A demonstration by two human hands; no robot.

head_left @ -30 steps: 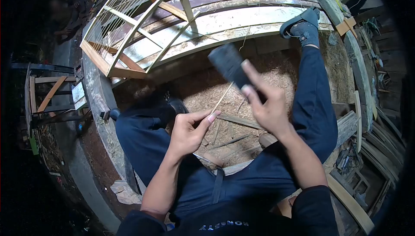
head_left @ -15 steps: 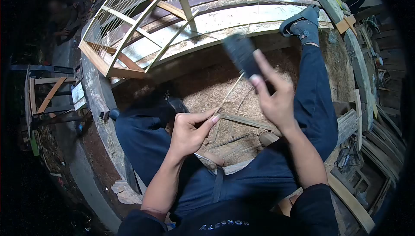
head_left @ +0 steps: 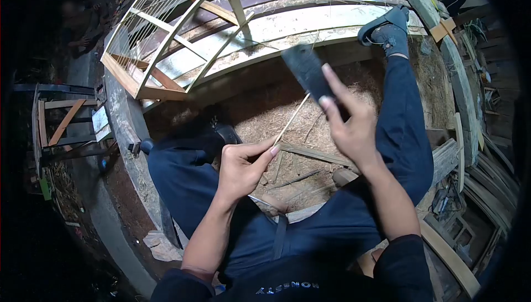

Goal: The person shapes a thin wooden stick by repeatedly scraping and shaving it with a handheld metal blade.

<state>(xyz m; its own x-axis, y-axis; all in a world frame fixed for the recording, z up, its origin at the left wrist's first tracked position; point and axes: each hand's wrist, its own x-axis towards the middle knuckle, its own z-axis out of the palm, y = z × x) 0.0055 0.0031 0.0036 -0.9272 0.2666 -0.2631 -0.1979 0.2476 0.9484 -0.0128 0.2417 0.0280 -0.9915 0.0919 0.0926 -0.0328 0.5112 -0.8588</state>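
Observation:
Between the thumb and forefinger of my left hand (head_left: 240,169) is pinched a thin pale strip of wood or bamboo (head_left: 292,118). It slants up and away to the right, toward the blade. My right hand (head_left: 355,130) grips a dark, broad cleaver (head_left: 305,70), its handle mostly hidden in the fingers. The blade is slightly blurred and points up and left. It overlaps the strip's far end, and I cannot tell whether they touch. Below both hands, shavings (head_left: 260,122) cover the ground between my legs.
A curved wooden frame with thin slats (head_left: 171,31) stands at the upper left on pale boards (head_left: 287,28). My sandalled foot (head_left: 387,33) rests on the boards at the upper right. Wooden strips (head_left: 487,197) are piled on the right. Another person (head_left: 83,25) is dimly visible at the far left.
The cleaver has shifted slightly up and left and looks less blurred. My left hand stays in nearly the same place with the strip.

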